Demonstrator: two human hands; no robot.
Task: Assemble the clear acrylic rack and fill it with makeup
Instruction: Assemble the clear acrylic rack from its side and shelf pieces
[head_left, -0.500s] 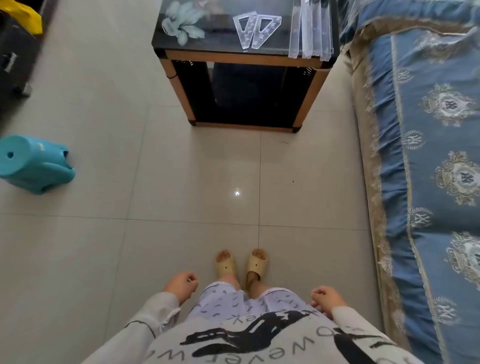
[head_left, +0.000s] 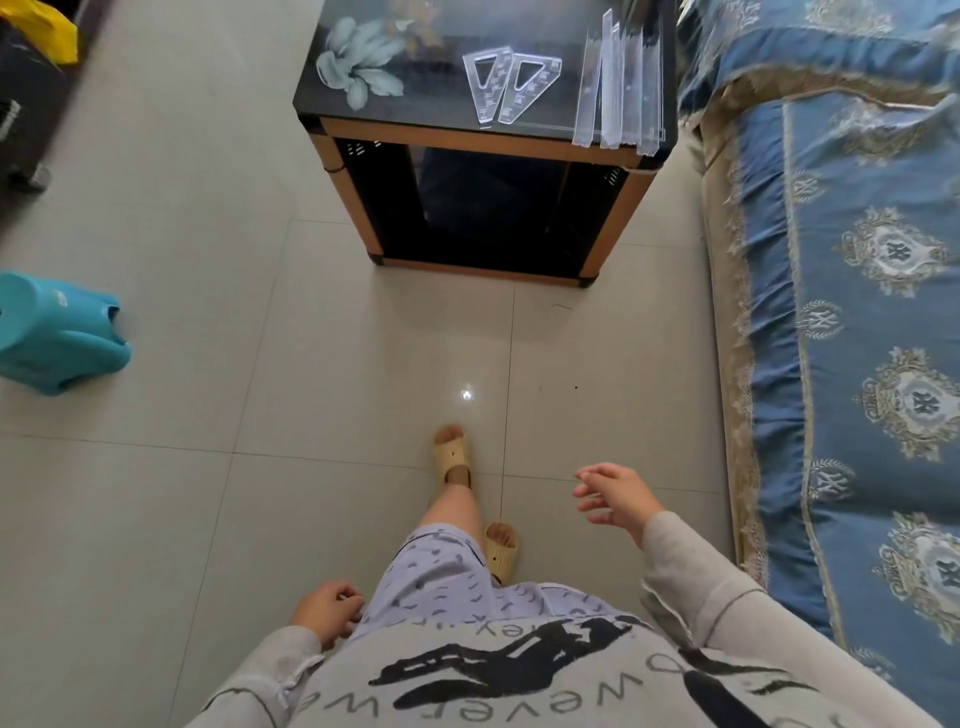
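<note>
Underfoot, pale glossy floor tiles (head_left: 208, 364) with thin grout lines and one bright glint of reflected light. Far left on that floor, a teal plastic stool (head_left: 57, 338) tipped on its side; top left, something yellow (head_left: 47, 31) on dark furniture, too cropped to tell. Along the whole right side, a blue embroidered cover (head_left: 857, 312) with crest motifs and a beige fringe, close against the worktop (head_left: 467, 140). Nothing but open tile between the feet, in beige slotted slippers (head_left: 453, 457), and the worktop ahead. On its black glass top, printed with a pale flower and framed in wood-coloured edging: two clear acrylic triangular side pieces (head_left: 485, 88), flat and side by side, each with a triangular cut-out; just right of them, a stack of long clear acrylic panels (head_left: 618, 93), slightly fanned, running to the near edge. All of these well apart from both grips. Left grip (head_left: 327, 613) low beside the patterned shorts, fingers loosely curled, holding nothing. Right grip (head_left: 615, 493) held out over the floor, fingers relaxed and slightly spread, empty, the nearer of the two to the acrylic parts.
</note>
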